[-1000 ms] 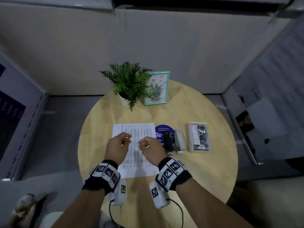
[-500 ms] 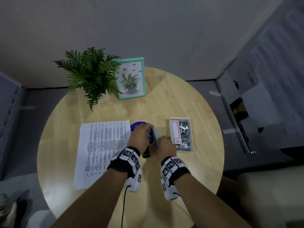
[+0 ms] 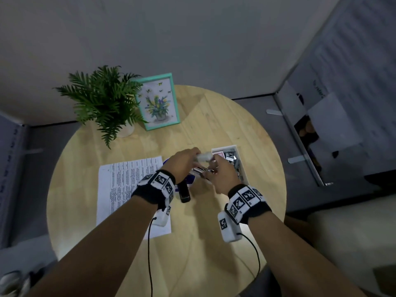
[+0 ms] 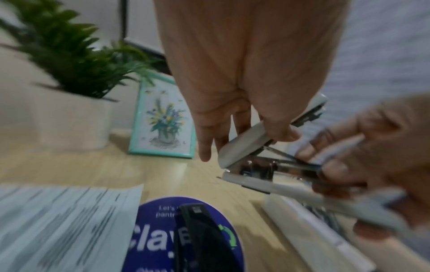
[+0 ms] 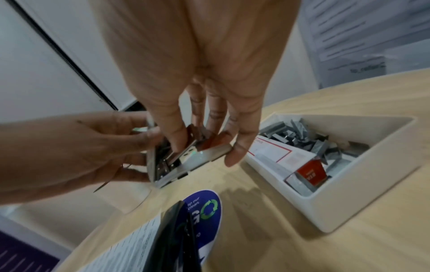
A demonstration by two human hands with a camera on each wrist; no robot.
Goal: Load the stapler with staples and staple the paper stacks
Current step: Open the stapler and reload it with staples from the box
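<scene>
Both hands hold a white stapler (image 3: 203,157) hinged wide open just above the table. My left hand (image 3: 191,157) grips its top cover (image 4: 244,145). My right hand (image 3: 214,173) grips the base and the metal magazine (image 5: 197,154). The magazine's inside is blurred, so I cannot tell what is in it. A white tray (image 3: 244,168) right beside the hands holds loose staple strips (image 5: 302,136) and a small red box (image 5: 311,174). A printed paper stack (image 3: 126,183) lies to the left.
A black stapler (image 3: 184,190) lies on a round blue sticker (image 4: 151,239) just below my hands. A potted fern (image 3: 102,99) and a teal picture frame (image 3: 158,101) stand at the back of the round wooden table (image 3: 192,243).
Both hands left the paper stack and moved right. They took the white stapler off the table, lifted it and swung its top open. The head camera turned right.
</scene>
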